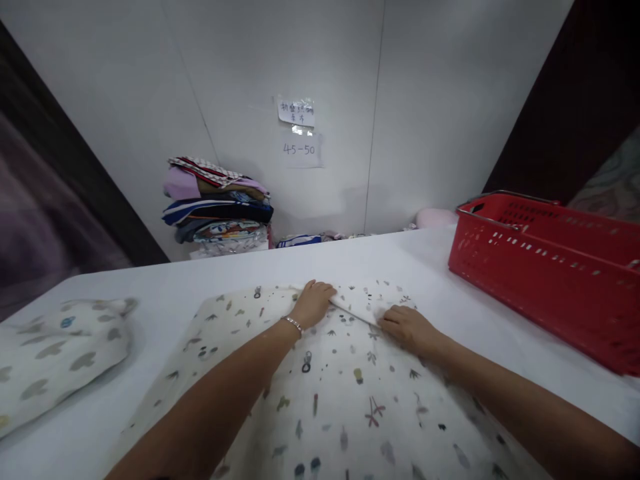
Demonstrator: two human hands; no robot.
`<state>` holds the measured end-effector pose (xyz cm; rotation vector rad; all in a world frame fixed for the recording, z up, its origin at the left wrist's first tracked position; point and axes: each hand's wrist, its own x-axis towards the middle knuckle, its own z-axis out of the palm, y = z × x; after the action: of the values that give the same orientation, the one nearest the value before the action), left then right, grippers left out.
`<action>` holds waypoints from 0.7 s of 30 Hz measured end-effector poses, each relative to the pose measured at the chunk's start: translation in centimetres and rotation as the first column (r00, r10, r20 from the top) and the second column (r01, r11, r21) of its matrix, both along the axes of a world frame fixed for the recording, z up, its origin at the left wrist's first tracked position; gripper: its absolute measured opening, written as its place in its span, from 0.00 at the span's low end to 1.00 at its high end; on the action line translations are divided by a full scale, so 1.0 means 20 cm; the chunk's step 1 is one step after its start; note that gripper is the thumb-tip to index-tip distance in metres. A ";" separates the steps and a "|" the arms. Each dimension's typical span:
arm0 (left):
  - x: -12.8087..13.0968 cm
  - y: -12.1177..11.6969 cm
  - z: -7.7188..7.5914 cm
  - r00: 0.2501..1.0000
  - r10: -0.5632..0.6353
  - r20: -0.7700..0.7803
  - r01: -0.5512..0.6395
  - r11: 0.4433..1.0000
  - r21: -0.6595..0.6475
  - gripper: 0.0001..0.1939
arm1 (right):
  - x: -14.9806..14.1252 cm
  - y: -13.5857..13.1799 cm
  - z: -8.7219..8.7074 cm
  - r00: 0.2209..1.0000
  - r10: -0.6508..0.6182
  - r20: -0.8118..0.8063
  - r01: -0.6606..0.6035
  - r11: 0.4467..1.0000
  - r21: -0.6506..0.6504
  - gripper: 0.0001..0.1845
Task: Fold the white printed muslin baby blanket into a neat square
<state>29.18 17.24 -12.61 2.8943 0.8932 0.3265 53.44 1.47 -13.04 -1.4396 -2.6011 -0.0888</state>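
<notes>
A cream cloth with small printed figures (pixel 330 393) lies spread flat on the white table (pixel 210 277) in front of me. Its far edge is turned over into a white folded flap (pixel 363 301). My left hand (pixel 314 303), with a beaded bracelet on the wrist, grips the left end of that flap with curled fingers. My right hand (pixel 407 328) presses on the flap's right end, fingers curled over the fabric. Both forearms reach across the cloth.
A red plastic basket (pixel 545 267) stands at the right of the table. A patterned pillow (pixel 55 357) lies at the left. A stack of folded clothes (pixel 217 210) rests against the white wall behind, below two paper notes (pixel 299 133).
</notes>
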 end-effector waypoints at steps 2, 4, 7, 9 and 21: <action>0.00 -0.01 0.00 1.000 -0.014 0.000 0.014 1.000 0.009 0.17 | 0.02 0.02 0.00 0.989 -0.028 -0.142 0.014 0.996 -0.093 0.16; -0.01 -0.01 0.00 1.000 -0.010 0.012 0.010 1.000 0.014 0.15 | 0.09 0.08 0.02 0.930 -0.239 -0.280 0.202 0.967 -0.155 0.18; 0.00 -0.01 0.00 0.999 -0.005 0.031 0.005 1.000 0.009 0.14 | 0.23 0.24 0.04 0.679 -0.684 -0.266 0.647 0.729 -0.224 0.18; 0.00 -0.01 -0.01 0.999 -0.012 0.046 0.012 1.000 0.000 0.13 | 0.31 0.35 0.04 0.580 -0.792 -0.191 0.748 0.611 -0.261 0.19; 0.15 0.02 0.02 0.995 0.085 0.044 -0.079 0.991 -0.108 0.13 | 0.39 0.61 -0.06 0.451 -0.871 -0.195 0.825 0.490 -0.282 0.12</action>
<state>32.12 17.66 -12.22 2.7469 0.9921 0.3429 61.27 13.70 -14.15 -2.4469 -1.3937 0.2081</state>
